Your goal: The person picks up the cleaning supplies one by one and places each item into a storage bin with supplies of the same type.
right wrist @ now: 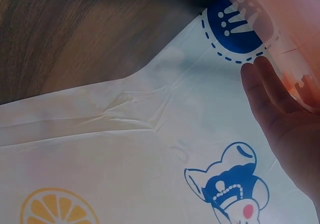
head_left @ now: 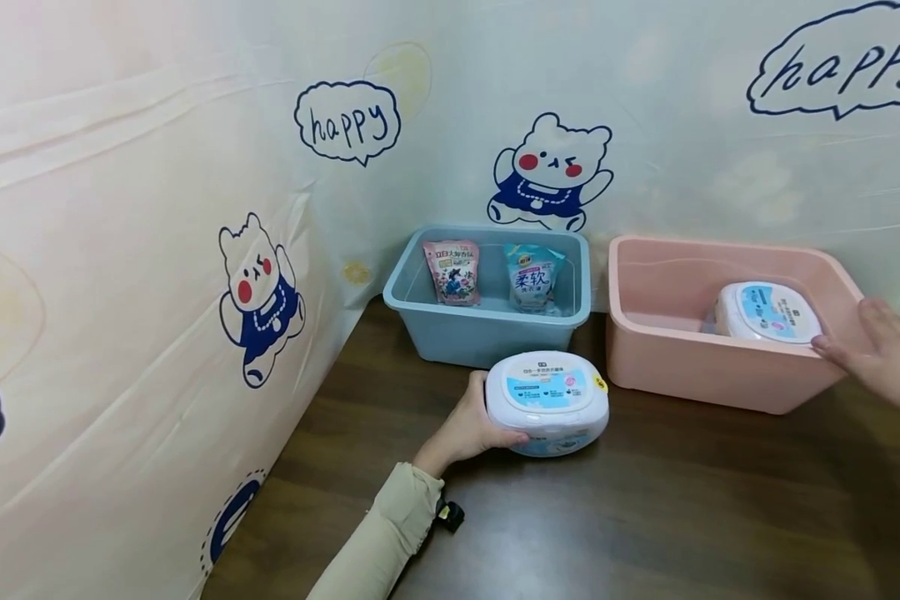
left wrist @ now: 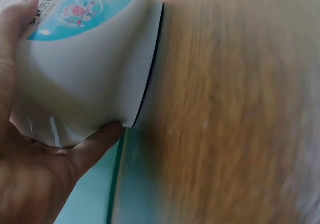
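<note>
My left hand [head_left: 474, 423] grips a white oval laundry-pod box [head_left: 547, 408] by its left end, thumb along the front. The box has a blue and white label on its lid. In the left wrist view, fingers [left wrist: 95, 144] wrap its side, and its base is close to the wood; I cannot tell whether it touches. My right hand [head_left: 881, 346] holds the front right corner of a pink bin [head_left: 705, 367], thumb on the front rim. In the right wrist view, two fingers [right wrist: 265, 91] lie along the bin's outside. A similar white box [head_left: 772, 312] sits inside this bin.
Left of the pink bin stands a blue bin [head_left: 487, 333] holding a pink pouch [head_left: 453, 273] and a teal pouch [head_left: 532, 279]. Printed cloth [head_left: 435, 150] hangs behind and at the left of the brown wooden table [head_left: 645, 517].
</note>
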A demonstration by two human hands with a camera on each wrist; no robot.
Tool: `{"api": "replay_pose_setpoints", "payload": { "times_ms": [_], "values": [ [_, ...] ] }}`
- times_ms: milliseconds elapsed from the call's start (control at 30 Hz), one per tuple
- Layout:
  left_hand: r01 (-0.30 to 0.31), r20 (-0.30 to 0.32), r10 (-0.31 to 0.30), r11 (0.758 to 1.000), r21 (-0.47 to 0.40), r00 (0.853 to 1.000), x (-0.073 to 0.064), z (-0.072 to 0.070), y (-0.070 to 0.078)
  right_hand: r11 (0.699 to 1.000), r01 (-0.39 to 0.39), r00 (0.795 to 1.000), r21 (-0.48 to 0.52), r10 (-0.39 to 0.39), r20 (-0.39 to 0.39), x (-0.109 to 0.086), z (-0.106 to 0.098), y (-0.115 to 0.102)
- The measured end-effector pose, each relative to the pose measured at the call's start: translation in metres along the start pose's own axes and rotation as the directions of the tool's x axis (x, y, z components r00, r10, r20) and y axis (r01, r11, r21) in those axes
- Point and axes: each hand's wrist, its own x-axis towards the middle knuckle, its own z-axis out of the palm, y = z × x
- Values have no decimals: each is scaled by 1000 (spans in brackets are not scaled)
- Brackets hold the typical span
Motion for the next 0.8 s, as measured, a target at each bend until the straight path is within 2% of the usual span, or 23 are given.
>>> {"api": "replay_pose_setpoints", "payload": {
  "times_ms": [367,567,800],
  "values": [
    [-13,-27,12,999,-35,1000,-5,2,8,1000,3,1000,-2,-3,3,2,2,-1],
    [-18,-8,18,999,-38,1000,-6,7,20,999,-36,999,-16,36,-2,1,2,2],
    [-61,-8,60,997,-52,998,-6,8,39,999,-23,999,-42,22,-31,3,2,2]
  ]
}}
